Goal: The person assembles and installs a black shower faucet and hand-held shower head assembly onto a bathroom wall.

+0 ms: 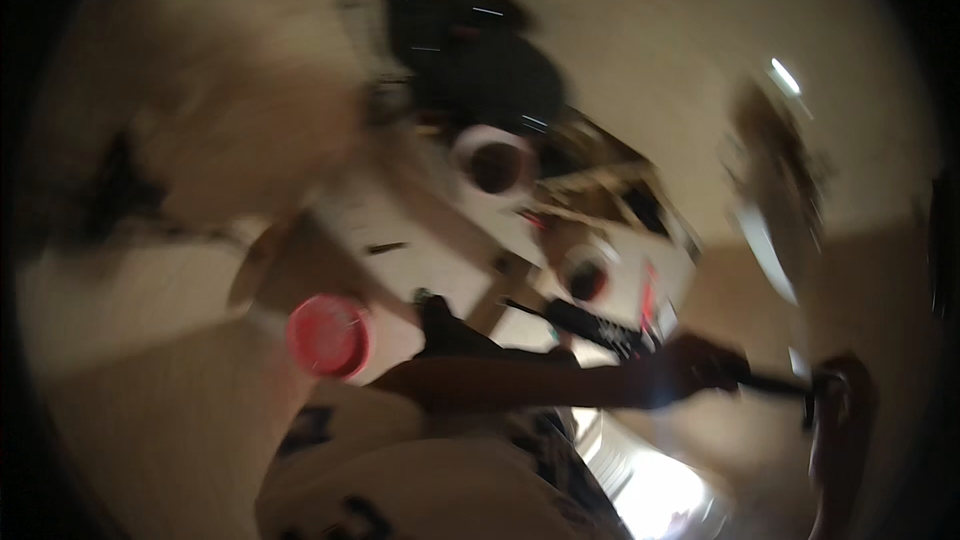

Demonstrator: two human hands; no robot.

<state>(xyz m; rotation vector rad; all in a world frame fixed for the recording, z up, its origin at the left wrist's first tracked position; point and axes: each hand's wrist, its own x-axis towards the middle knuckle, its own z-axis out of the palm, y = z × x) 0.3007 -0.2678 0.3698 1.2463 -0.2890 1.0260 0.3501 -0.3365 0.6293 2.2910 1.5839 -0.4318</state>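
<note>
The picture is smeared by motion and dim. My left forearm reaches across to the right, and my left hand [705,365] is closed round one end of a dark, narrow bar-shaped thing [775,385]. At its other end my right hand [845,390] appears closed on it, its fingers blurred. What kind of thing this is cannot be made out. Left of my left hand lies a black elongated tool [600,328] with a thin tip. Close by it a thin red object [648,292] stands out.
A pink-red round tub [330,335] sits at the left. Farther off are a white round container [495,162], a smaller round container [588,273], a compartmented wooden box [605,200] and a large dark shape [475,45]. Bright light [660,495] shows at the lower right.
</note>
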